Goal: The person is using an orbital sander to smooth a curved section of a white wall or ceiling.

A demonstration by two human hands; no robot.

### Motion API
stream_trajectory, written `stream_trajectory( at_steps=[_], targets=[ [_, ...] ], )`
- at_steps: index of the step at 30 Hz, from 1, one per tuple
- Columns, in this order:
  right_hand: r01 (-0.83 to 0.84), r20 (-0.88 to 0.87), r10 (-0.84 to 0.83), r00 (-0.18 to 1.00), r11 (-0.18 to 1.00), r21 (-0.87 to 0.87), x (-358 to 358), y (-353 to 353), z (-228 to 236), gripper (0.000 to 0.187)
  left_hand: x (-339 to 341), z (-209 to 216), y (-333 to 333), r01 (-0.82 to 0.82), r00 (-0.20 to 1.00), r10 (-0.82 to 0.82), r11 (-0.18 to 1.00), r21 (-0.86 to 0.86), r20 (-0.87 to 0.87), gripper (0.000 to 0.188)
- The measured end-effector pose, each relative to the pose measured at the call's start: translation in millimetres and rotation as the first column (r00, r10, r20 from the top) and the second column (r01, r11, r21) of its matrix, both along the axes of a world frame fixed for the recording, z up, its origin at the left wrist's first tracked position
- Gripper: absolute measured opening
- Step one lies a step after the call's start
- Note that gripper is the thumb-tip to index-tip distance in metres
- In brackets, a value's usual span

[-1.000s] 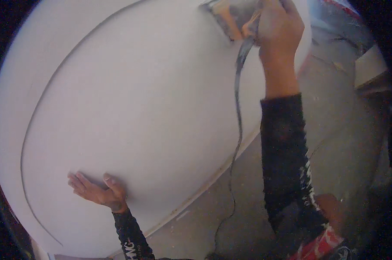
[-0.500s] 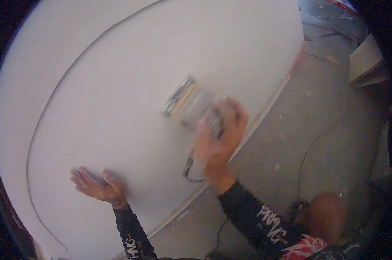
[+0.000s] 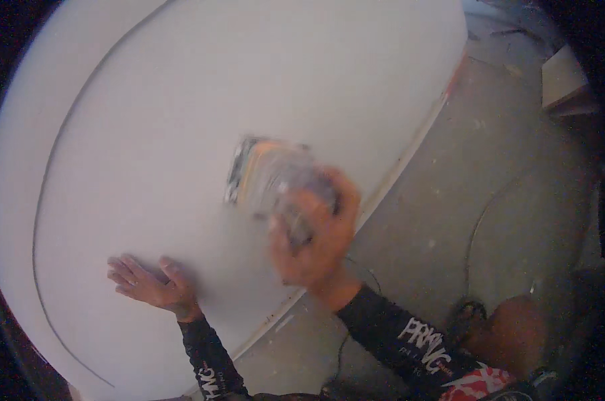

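A broad white panel fills most of the view, with a thin dark curved line along its left part. On its surface rests an electric sander, pale with an orange-yellow band and a dark front plate, blurred by motion. My right hand is wrapped round the sander's rear grip. To the left, my left hand lies flat against the panel, its fingers stretched and thumb apart, holding nothing.
Beyond the panel's right edge spreads a grey, speckled floor. A cable runs over it. At the upper right sits a pale boxy piece. My bare knee is at the lower right.
My right hand and the sander have shifted left and slightly downward across the panel. My left hand stays in almost the same place. The view has tilted a little.
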State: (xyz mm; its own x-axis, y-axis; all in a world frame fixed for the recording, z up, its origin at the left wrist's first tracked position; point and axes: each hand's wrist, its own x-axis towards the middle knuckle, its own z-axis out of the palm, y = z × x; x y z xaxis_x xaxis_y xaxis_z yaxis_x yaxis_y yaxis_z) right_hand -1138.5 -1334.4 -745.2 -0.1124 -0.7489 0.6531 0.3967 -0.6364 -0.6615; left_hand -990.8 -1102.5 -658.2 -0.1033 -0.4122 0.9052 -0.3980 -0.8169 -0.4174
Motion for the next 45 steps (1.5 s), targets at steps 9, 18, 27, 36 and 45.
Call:
stream_trajectory(
  at_steps=[9, 18, 27, 36, 45],
  targets=[
    [0.261, 0.139, -0.278, 0.951, 0.957, 0.128, 9, -146, 4, 0.028, 3, -24, -12, -0.076, 0.997, 0.076, 0.996, 0.057, 0.008, 0.077],
    [-0.186, 0.318, 0.022, 0.948, 0.847, 0.498, 2, -207, -30, 0.030, -6, -25, -12, -0.071, 0.994, 0.079, 0.992, 0.104, -0.079, 0.076],
    [0.138, -0.025, -0.135, 0.990, 0.965, 0.223, 15, -19, -24, 0.037, -16, 2, 19, -0.140, 0.987, 0.157, 0.936, 0.322, -0.029, 0.065],
    [-0.136, -0.031, 0.133, 0.991, 0.967, -0.217, -55, 51, -66, 0.042, -70, 21, -52, -0.118, 0.992, 0.109, 0.983, -0.144, -0.071, 0.060],
    [0.007, -0.163, -0.052, 0.985, 0.965, -0.263, -78, -46, -119, 0.042, -78, -22, -108, -0.006, 1.000, -0.005, 0.944, -0.329, -0.031, 0.067]
  ],
)
